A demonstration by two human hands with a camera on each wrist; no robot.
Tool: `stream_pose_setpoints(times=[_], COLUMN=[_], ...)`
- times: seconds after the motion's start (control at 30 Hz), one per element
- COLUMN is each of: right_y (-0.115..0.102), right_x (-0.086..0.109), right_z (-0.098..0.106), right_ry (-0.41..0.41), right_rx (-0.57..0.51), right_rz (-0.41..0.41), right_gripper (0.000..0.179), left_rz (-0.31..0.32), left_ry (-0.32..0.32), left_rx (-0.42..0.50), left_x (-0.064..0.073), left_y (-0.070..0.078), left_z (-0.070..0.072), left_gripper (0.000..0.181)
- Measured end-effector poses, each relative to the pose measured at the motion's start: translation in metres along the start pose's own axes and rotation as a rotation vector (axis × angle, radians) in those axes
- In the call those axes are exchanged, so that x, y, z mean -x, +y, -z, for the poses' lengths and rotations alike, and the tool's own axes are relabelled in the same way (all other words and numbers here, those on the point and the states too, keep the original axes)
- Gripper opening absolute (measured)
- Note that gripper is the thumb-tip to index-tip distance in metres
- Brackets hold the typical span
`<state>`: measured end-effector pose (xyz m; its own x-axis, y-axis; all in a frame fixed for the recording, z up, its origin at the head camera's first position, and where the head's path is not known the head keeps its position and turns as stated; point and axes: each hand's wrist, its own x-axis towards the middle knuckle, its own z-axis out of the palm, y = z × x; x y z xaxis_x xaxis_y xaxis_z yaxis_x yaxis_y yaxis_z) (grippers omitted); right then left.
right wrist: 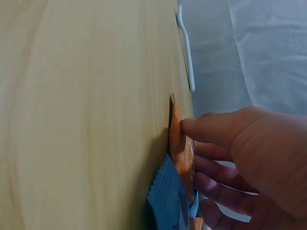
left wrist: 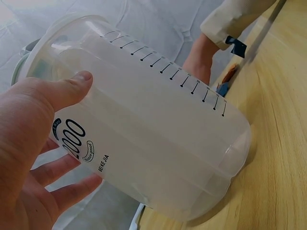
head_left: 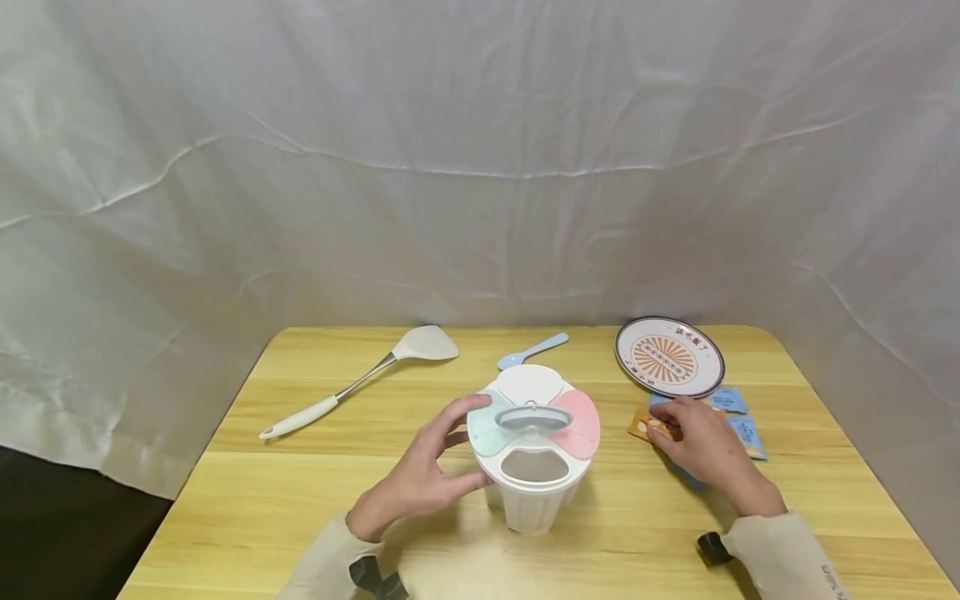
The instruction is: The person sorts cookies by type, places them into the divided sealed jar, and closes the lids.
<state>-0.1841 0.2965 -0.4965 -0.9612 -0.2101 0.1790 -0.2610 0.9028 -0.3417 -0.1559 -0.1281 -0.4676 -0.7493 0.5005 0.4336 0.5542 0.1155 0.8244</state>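
Translucent plastic leads off, and look at the print on this tall, fluted white container [left wrist: 158,129]: "2000" in dark figures, "BEI KE JIA" below, a small badge ending in "proof", and a ladder of dark tick marks along the wall. Up top sits a round, petal-patterned lid [head_left: 528,385] in white, mint green and pink, with a grey oval handle [head_left: 534,417] and a clear window at the near side.

It stands upright near the middle of the pale wooden table [head_left: 300,500], and the left hand [head_left: 423,475] has it gripped, thumb and fingers spread round its side just under the rim.

Over to the right hand [head_left: 708,442]: fingers bent, thumb touching a small orange foil packet [right wrist: 178,141]; whether it is pinched, I cannot tell. That packet lies right of the container, against blue crimped packets [head_left: 746,435] whose lettering is too small to read.

Just beyond, a white round plate [head_left: 705,367] wears red Chinese characters round an orange sunburst. Behind the container, a pale blue plastic spoon [head_left: 525,355]; to its left, a white-headed spatula [head_left: 425,343].
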Motion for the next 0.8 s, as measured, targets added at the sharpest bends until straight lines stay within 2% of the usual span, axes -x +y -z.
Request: stream_pose_setpoints(times=[0.23,0.47,0.7,0.8], right_y=[-0.003,-0.006,-0.013,-0.017], right_x=[0.002,0.000,-0.003,-0.003], right_z=[0.000,0.002,0.008,0.012], right_ry=[-0.013,0.011,-0.022,0.006], right_rx=[-0.032,-0.052,-0.076,-0.104], right_rz=[0.000,0.015,-0.005,0.009], right_gripper=[0.039,0.032,0.024,0.020], left_rz=[0.003,-0.023,-0.028,-0.029], left_ry=[-0.005,0.004,0.007,0.007], left_rx=[0.004,0.002,-0.001,-0.002], left_x=[0.000,-0.001,-0.001,-0.001], left_y=[0.000,0.001,0.002,0.002], left_z=[-0.001,0.000,0.000,0.000], left_gripper=[0.089,0.088,0.088,0.088])
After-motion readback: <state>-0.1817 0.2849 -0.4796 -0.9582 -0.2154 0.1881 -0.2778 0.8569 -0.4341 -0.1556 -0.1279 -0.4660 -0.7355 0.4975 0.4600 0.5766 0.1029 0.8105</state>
